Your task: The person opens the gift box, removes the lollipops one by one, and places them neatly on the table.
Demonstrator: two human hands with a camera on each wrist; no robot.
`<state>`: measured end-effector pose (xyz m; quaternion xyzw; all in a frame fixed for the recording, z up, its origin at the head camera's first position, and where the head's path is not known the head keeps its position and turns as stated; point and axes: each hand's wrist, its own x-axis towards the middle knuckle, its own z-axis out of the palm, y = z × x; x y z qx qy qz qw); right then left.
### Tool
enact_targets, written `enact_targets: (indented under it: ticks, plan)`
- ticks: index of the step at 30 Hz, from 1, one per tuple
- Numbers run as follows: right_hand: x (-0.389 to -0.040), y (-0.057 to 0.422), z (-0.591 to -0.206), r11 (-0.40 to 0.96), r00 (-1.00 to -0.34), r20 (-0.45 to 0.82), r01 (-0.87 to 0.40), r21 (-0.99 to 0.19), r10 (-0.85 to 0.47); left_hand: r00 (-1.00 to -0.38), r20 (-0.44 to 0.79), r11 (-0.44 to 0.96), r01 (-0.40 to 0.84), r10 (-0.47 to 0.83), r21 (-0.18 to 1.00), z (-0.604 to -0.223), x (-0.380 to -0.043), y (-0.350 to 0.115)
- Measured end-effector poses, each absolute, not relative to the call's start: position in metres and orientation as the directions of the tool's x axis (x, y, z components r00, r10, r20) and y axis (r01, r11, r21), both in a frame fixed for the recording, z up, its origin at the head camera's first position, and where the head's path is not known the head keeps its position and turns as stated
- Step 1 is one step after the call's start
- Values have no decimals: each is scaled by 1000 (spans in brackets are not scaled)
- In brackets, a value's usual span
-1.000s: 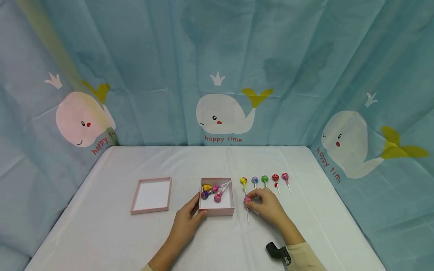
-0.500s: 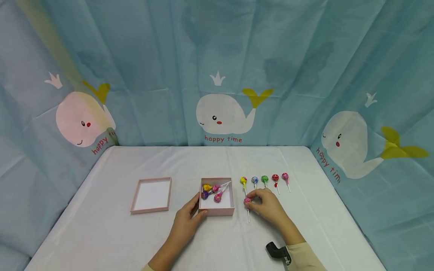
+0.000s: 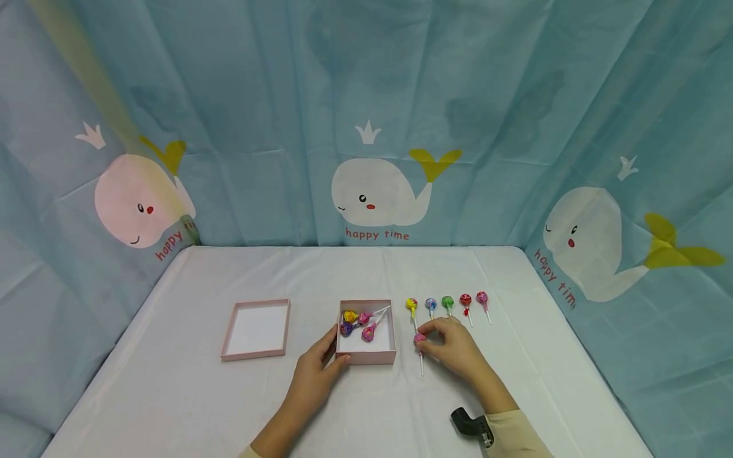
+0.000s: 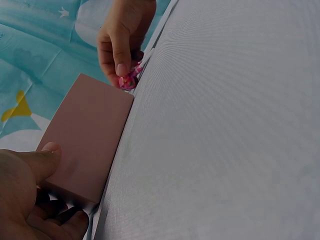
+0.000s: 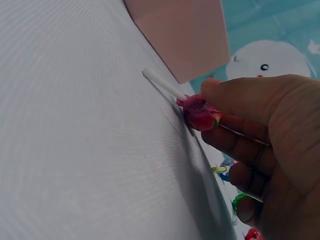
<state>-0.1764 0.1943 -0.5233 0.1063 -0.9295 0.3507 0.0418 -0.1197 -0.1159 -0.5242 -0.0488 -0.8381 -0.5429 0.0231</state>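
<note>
My left hand [image 3: 314,372] grips the near left corner of a pink open-topped box [image 3: 372,359], thumb on the front wall and fingers along the left side. Several wrapped lollipops [image 3: 368,333] lie inside it, yellow, purple and pink. To the right of the box my right hand [image 3: 453,346] pinches the head of a pink lollipop [image 5: 200,114] between thumb and fingers. Its white stick points toward me, close over the cloth. Just beyond lies a yellow lollipop [image 3: 411,305], first in a row with a blue lollipop [image 3: 431,305] and a green lollipop [image 3: 447,301].
The row goes on rightward with a red lollipop [image 3: 466,299] and another pink lollipop [image 3: 483,298]. A shallow pink lid [image 3: 256,357] with a white inside lies left of the box. A whale-print curtain [image 3: 258,127] surrounds the white-covered table [image 3: 189,394].
My right hand and the pink lollipop have shifted very slightly to the right, and its stick has swung a little to the right. My left hand keeps its hold on the box.
</note>
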Motion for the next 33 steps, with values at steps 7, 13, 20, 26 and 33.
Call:
enact_targets:
  ticks: [7, 13, 20, 26, 33]
  plan:
    - [-177, 196, -522, 723, -972, 151, -234, -651, -178, -997, 64, 409, 79, 49, 909, -524, -120, -116]
    - [-178, 196, -514, 714, -971, 156, -240, -658, -183, -996, 73, 399, 90, 57, 912, -525, -121, -116]
    - [-182, 193, -491, 671, -923, 259, -384, -634, -283, -993, 97, 379, 115, 67, 918, -527, -122, -117]
    - [-195, 181, -459, 660, -849, 305, -528, -534, -432, -992, 103, 368, 120, 65, 922, -528, -122, -117]
    - [-215, 153, -430, 598, -715, 255, -690, -409, -651, -992, 104, 369, 123, 72, 921, -527, -121, -117]
